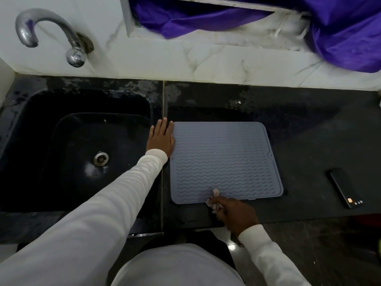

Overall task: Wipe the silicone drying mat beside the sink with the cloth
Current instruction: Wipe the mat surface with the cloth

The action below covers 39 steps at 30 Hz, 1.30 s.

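A grey-blue silicone drying mat with wavy ridges lies flat on the dark counter, just right of the sink. My left hand rests flat, fingers together, against the mat's left edge near its far corner. My right hand is at the mat's near edge, closed around a small crumpled pale cloth. Part of the cloth pokes out onto the mat's front edge; the rest is hidden in my fist.
A black sink with a metal drain lies to the left, with a chrome tap above it. A black phone lies on the counter to the right. Purple fabric hangs over the white marble ledge behind.
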{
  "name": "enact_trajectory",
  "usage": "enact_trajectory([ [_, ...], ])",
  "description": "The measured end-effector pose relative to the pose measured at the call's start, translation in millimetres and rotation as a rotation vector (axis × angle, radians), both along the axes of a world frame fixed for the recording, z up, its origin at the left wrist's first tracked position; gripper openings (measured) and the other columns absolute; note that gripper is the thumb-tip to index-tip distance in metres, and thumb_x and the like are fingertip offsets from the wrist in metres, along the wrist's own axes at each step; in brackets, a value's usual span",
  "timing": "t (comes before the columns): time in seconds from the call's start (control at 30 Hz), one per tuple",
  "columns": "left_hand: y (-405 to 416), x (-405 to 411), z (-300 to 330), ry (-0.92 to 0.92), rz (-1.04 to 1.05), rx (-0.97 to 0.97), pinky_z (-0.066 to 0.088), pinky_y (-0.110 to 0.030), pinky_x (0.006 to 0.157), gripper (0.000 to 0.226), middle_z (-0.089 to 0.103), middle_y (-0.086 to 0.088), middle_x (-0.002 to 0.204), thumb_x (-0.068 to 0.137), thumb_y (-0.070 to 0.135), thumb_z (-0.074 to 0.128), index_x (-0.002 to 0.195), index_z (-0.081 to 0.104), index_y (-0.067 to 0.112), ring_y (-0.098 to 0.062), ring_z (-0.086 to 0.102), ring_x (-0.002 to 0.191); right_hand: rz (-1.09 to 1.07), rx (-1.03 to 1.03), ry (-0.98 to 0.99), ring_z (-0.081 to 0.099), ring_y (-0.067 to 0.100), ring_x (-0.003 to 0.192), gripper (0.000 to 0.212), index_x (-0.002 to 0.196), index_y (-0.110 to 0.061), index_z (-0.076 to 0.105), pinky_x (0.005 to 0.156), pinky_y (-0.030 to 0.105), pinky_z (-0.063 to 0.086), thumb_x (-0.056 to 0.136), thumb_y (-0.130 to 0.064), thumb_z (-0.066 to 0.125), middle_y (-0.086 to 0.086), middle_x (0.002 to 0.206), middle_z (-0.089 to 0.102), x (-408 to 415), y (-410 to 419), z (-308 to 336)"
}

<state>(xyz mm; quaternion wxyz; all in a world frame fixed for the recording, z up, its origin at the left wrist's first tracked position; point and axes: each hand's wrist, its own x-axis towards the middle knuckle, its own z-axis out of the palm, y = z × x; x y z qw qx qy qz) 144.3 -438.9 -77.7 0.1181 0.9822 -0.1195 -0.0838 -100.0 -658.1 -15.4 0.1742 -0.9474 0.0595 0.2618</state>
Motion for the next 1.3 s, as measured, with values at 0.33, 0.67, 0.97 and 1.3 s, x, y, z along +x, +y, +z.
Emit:
enact_trajectory([
  [0.33,0.3,4.5,-12.7,-0.044,0.0,-0.01,0.005,-0.045,0.122,0.054,0.009,-0.006,0.163,0.102,0.029,0.026,0.154,0.015,0.019,-0.024,0.006,0.15,-0.182,-0.028,0.006,0.061,0.01,0.107,0.043,0.124,-0.054,0.053,0.079,0.02,0.041,0.086,-0.036,0.059,-0.012,0.117,0.066,-14.3,-67.2,3.3],
  [0.67,1.7,7.9,-22.4,-0.083,-0.003,-0.068,0.007,-0.048,0.121,0.053,0.015,-0.009,0.162,0.102,0.026,0.032,0.153,0.022,0.017,-0.028,0.011,0.15,-0.348,-0.056,0.053,0.064,0.013,0.102,0.043,0.122,-0.053,0.056,0.075,0.021,0.041,0.084,-0.034,0.064,-0.011,0.111,0.068,-22.9,-123.3,8.7],
  [0.97,2.4,8.2,-22.8,-0.089,-0.003,-0.07,0.006,-0.048,0.122,0.053,0.015,-0.01,0.162,0.102,0.027,0.031,0.153,0.021,0.016,-0.027,0.009,0.15,-0.495,-0.067,0.071,0.067,0.014,0.097,0.034,0.118,-0.05,0.062,0.082,0.024,0.048,0.085,-0.039,0.065,-0.009,0.107,0.071,-20.8,-186.3,10.5],
  [1.3,-4.0,5.0,-16.0,-0.056,0.045,-0.067,0.002,-0.045,0.122,0.054,0.01,-0.006,0.163,0.103,0.027,0.03,0.154,0.018,0.016,-0.024,0.006,0.15,-0.544,0.014,-0.114,0.068,0.019,0.102,0.03,0.116,-0.051,0.061,0.077,0.025,0.046,0.088,-0.04,0.063,-0.002,0.116,0.071,-2.3,-188.3,33.9],
])
